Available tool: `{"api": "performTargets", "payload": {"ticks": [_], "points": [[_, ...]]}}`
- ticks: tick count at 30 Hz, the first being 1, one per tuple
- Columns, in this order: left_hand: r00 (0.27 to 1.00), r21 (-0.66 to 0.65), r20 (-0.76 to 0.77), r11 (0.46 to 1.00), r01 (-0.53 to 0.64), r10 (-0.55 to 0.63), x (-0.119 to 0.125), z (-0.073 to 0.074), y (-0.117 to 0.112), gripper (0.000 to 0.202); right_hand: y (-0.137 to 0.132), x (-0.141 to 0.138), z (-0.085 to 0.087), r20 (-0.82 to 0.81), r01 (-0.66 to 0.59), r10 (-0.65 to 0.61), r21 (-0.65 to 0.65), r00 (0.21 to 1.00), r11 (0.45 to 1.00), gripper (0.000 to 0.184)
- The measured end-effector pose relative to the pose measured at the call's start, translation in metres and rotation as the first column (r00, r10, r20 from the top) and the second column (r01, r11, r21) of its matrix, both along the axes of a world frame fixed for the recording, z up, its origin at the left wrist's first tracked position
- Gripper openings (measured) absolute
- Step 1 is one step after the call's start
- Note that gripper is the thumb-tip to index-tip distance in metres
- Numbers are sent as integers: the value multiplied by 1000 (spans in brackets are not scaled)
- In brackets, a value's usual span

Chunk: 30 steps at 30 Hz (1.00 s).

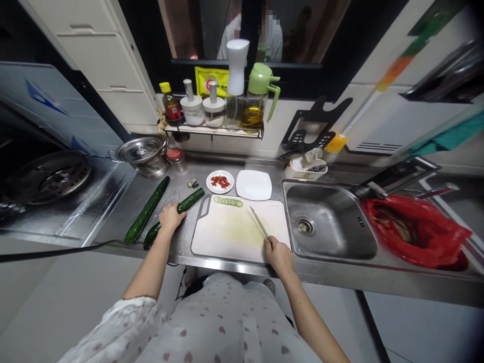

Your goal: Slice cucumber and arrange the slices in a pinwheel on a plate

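1. Directions read as a clock face over the head view, 12 at the window side.
2. Left hand (172, 218): at 9 o'clock of the cutting board (227, 237), off its edge. Fingers clamped around the dark green cucumber (191, 200).
3. Gripped cucumber: one part points out of the hand toward 2 o'clock, its tip near the board's handle; dark green also shows toward 7 o'clock below the hand. Cannot tell whether this is one length or two pieces.
4. Right hand (279, 256): at 4 o'clock on the board, fingers together around the handle of the knife (259, 222). Blade points toward 11 o'clock over the board; contact with the surface cannot be judged.
5. Cucumber slices (229, 202): overlapping row along the board's far edge, 11 to 12 o'clock.
6. Long cucumber (147, 212): lies on the steel counter (113, 201), at 9 o'clock of the left hand, apart from it.
7. Small cucumber pieces (192, 184): on the counter at 1 o'clock of the left hand.
8. Round plate (208, 182) holding red bits (220, 182): 11 o'clock of the board. White square plate (253, 184): just beside it, toward 3 o'clock.
9. Sink (328, 237): 3 o'clock of the board; red bag (419, 237) beyond it, same bearing.
10. Lidded pot (144, 154): 10 o'clock of the board.
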<state>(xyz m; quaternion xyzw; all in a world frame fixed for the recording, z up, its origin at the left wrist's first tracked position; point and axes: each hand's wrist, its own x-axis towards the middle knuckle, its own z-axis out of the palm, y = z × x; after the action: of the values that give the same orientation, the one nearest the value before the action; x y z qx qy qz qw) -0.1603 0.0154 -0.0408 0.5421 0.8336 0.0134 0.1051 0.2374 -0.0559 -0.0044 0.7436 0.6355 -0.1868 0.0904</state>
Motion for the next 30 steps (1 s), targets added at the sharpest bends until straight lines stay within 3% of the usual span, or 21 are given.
{"api": "performTargets", "payload": {"ticks": [11,15,17,19,24,27,30], "points": [[1000,-1,20,1000,-3,3,1,4,-4,69,5,-3,5,27,-56,57,-32,998,998,42],[999,95,12,995,-34,33,13,11,-8,73,4,-4,6,30,-52,53,-39,998,998,43],[999,192,9,981,-35,34,31,14,-8,65,4,-4,6,28,-53,54,-37,998,998,43],[998,254,43,967,30,-42,57,14,-7,53,5,-4,6,28,-52,53,-38,998,998,43],[888,241,261,917,319,-378,136,7,8,41,10,-3,7,22,-48,49,-38,999,998,42],[844,216,302,894,392,-443,172,3,24,38,13,-2,8,13,-52,53,-50,999,997,40],[837,191,291,886,423,-463,191,0,41,38,14,-2,8,7,-69,69,-40,998,997,38]]}}
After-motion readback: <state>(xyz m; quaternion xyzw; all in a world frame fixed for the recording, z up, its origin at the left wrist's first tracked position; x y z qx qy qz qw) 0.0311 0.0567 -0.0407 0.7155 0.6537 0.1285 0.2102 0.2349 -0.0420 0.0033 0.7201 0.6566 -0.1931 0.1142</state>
